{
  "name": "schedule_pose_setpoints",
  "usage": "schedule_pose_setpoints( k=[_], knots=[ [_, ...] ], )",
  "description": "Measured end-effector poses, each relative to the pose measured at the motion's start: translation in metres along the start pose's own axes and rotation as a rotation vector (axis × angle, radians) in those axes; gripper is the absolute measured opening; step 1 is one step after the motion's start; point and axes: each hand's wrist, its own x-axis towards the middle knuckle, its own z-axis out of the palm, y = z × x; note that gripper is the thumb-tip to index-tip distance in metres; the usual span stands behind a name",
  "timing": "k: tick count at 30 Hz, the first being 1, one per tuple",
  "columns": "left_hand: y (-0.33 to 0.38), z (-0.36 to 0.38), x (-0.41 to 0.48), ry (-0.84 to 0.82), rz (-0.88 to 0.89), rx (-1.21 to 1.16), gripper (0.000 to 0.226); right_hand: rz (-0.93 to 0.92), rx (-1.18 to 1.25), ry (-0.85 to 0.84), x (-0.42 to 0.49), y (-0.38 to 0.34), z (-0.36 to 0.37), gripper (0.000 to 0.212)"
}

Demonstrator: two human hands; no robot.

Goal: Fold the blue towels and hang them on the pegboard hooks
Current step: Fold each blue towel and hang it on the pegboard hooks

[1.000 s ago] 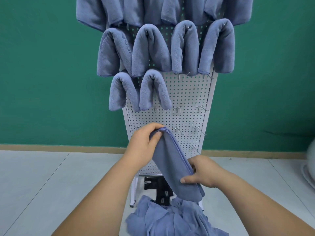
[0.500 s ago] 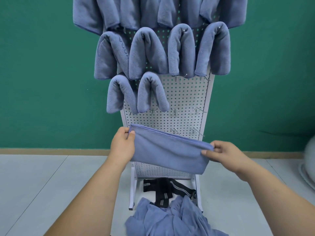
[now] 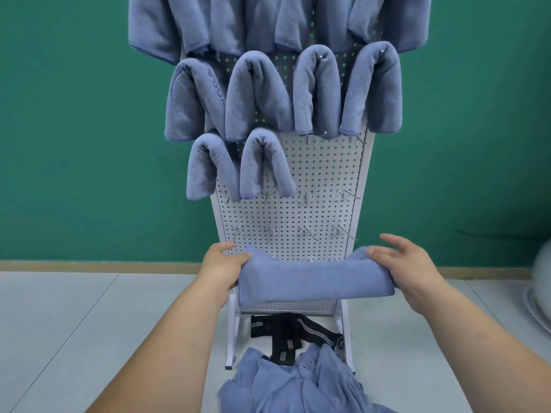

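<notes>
The folded towel [image 3: 313, 281] hangs level between both hands, held crosswise in front of the lower part of the pegboard [image 3: 313, 210]. It reaches from about the board's left edge to its right edge, just above the bottom edge. Its middle sags a little and both ends turn upward.

The left hand [image 3: 222, 269] grips the left end. Its thumb [image 3: 244, 256] lies over the top of the cloth, and its fingers curl behind the far side.

The right hand [image 3: 408, 269] holds the right end. Its thumb [image 3: 371, 250] lies across the raised tip, and its forefinger [image 3: 390, 238] sticks out straight above the cloth, clear of it. The other fingers are hidden behind the towel.

Bare metal hooks [image 3: 307, 196] stand in rows on the board above the held towel. Higher up, hung towels [image 3: 259, 96] are draped over hooks in three rows, and the lowest row has two at the board's left edge.

On the floor [image 3: 89, 323] at the foot of the board lies a heap of unfolded towels [image 3: 292, 383]. A black striped strap [image 3: 295, 332] lies just behind it. A green wall [image 3: 74, 114] stands behind the board.
</notes>
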Motion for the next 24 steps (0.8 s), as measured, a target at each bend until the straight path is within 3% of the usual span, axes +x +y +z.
schedule_pose_setpoints(
  k=[4, 8, 12, 15, 17, 20, 24],
  knots=[
    [-0.001, -0.004, 0.001, -0.079, 0.069, 0.014, 0.051, -0.051, -0.015, -0.056, -0.002, -0.001, -0.005, 0.042],
    [0.002, -0.002, -0.004, -0.033, 0.289, 0.182, 0.035, -0.105, -0.057, -0.057, -0.003, -0.004, -0.003, 0.025],
    [0.003, 0.002, -0.007, -0.133, 0.311, 0.246, 0.018, -0.108, -0.104, -0.081, -0.006, -0.005, -0.001, 0.024],
    [-0.002, -0.001, -0.007, -0.286, 0.351, 0.478, 0.029, -0.139, -0.301, -0.095, -0.006, -0.003, -0.006, 0.039],
    [-0.005, -0.002, -0.004, -0.294, 0.420, 0.668, 0.034, -0.194, -0.547, -0.093, -0.004, -0.001, -0.008, 0.040],
    [-0.008, -0.001, -0.001, -0.248, 0.516, 0.842, 0.029, -0.303, -0.892, -0.111, -0.004, 0.000, -0.007, 0.031],
    [-0.007, -0.001, 0.000, -0.172, 0.514, 0.851, 0.011, -0.315, -1.008, -0.107, -0.005, -0.001, -0.001, 0.014]
  ],
)
